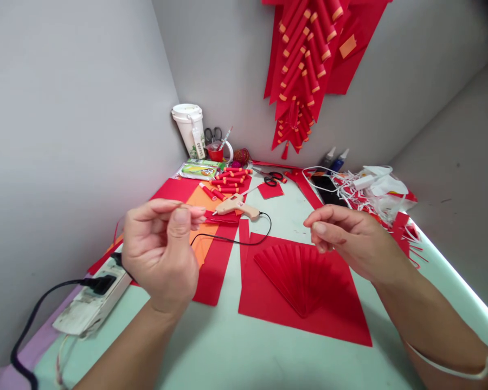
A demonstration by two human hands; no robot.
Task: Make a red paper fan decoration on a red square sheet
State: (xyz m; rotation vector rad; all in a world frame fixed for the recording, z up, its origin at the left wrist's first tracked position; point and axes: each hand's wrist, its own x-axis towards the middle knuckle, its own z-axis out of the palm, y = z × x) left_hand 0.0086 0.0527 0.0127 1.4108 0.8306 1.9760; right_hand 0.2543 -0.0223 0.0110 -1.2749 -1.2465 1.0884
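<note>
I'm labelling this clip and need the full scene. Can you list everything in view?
paper fan: one, red, pleated, on a red sheet in front of the hands
glue gun: one, beige, black cord, mid-table
paper rolls: a pile, red and orange, far left
power strip: one, white, black plug, left edge
cup: one, white, back corner
scissors: one pair, black-handled, far centre
firecracker decoration: one, red, on the wall
left hand: fingers pinched, raised
right hand: fingers together, raised over the fan
</note>
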